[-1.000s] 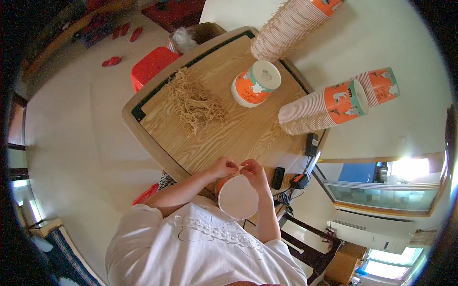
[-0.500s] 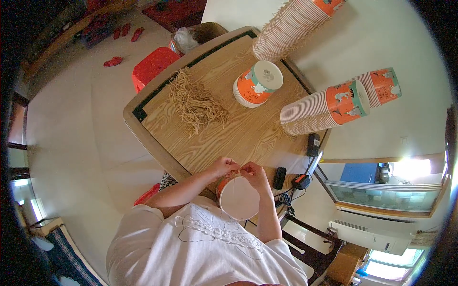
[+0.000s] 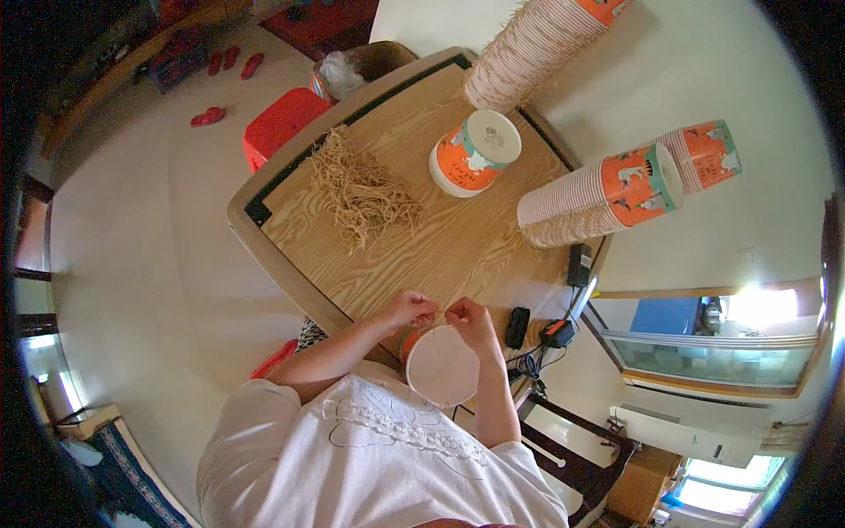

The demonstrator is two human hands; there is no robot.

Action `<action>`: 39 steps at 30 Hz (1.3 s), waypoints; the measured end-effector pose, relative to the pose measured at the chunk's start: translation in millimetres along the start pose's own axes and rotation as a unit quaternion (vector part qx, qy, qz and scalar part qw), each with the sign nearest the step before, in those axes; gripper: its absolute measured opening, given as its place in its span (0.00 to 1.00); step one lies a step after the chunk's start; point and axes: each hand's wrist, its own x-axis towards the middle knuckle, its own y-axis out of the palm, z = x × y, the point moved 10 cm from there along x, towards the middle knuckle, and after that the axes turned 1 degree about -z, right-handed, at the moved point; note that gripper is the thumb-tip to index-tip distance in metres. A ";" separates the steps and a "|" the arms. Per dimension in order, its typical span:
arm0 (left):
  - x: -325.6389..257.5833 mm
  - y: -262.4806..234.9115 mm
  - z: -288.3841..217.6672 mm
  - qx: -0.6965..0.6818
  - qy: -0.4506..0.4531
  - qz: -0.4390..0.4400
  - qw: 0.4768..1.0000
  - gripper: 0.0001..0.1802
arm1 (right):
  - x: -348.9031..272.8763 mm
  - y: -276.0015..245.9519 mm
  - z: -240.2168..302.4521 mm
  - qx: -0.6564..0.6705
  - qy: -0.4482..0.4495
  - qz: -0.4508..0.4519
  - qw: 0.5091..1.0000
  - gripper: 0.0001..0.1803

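Close to my body, at the table's near edge, stands a paper bucket (image 3: 443, 370) with a round white end facing up and a bit of orange side showing. Over its far rim my left hand (image 3: 412, 309) and my right hand (image 3: 471, 322) face each other, fingertips pinched and a small gap apart. A thin tan strand of twine (image 3: 443, 313) appears to run between them. Farther off on the table lies a tangled heap of tan twine (image 3: 365, 194). Right of that heap, an orange and teal paper bucket (image 3: 471, 158) sits upside down.
Tall stacks of nested paper buckets (image 3: 572, 207) lean along the wall side, with another stack (image 3: 528, 57) at the far corner. Black power adapters (image 3: 556, 333) and cables lie at the table's right edge. A red stool (image 3: 286, 123) and a bin (image 3: 374, 66) stand beyond the table.
My hands have drawn slightly apart, widening the gap between the fingertips. The bucket, the heap and the stacks stay in place.
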 end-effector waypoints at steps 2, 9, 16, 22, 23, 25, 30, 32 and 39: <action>-0.9 2.0 1.7 0.002 0.000 0.020 1.000 0.09 | 0.9 1.2 -5.0 0.004 0.005 0.001 1.000 0.05; -4.9 3.6 -2.6 0.027 -0.001 0.019 0.999 0.09 | 1.0 1.0 -8.5 0.007 0.006 0.003 1.000 0.07; -5.2 -3.3 -2.7 0.051 0.022 0.005 0.998 0.08 | -2.0 -2.3 8.4 -0.013 0.005 -0.011 1.000 0.04; -9.3 -6.2 -7.1 0.057 0.024 -0.013 0.998 0.09 | -1.7 -0.1 6.0 0.009 0.002 -0.015 1.000 0.04; -8.4 -6.7 -5.6 0.056 0.024 -0.014 0.998 0.09 | -1.6 0.3 5.6 0.004 0.006 -0.014 1.000 0.04; -8.3 -8.6 -7.6 0.062 0.034 -0.029 0.997 0.10 | -1.9 0.1 4.5 -0.002 0.010 -0.014 1.000 0.04; -3.0 2.1 -4.4 0.103 0.020 0.000 0.994 0.11 | -0.6 -2.4 0.9 0.010 0.020 -0.020 1.000 0.03; -0.7 2.6 -3.4 0.071 0.025 -0.009 0.997 0.11 | -0.1 -2.2 -3.2 0.006 0.020 -0.022 1.000 0.03; -0.7 -1.9 -11.9 0.071 0.069 -0.018 0.995 0.10 | -0.4 -0.4 -7.2 -0.007 0.022 -0.017 1.000 0.04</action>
